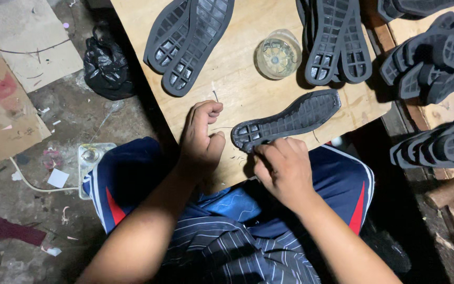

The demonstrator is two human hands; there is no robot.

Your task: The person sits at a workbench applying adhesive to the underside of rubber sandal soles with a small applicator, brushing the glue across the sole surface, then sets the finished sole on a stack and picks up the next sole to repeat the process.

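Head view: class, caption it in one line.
Both hands meet a black shoe sole on a wooden board.

One shoe sole (288,120) lies on the worktop (237,79) at its near edge, between both hands. Behind it: a sole pair (190,42) left, a plastic container (278,54) centre, stacked soles (334,42) right. A bag (106,66) on the floor (64,115), left.
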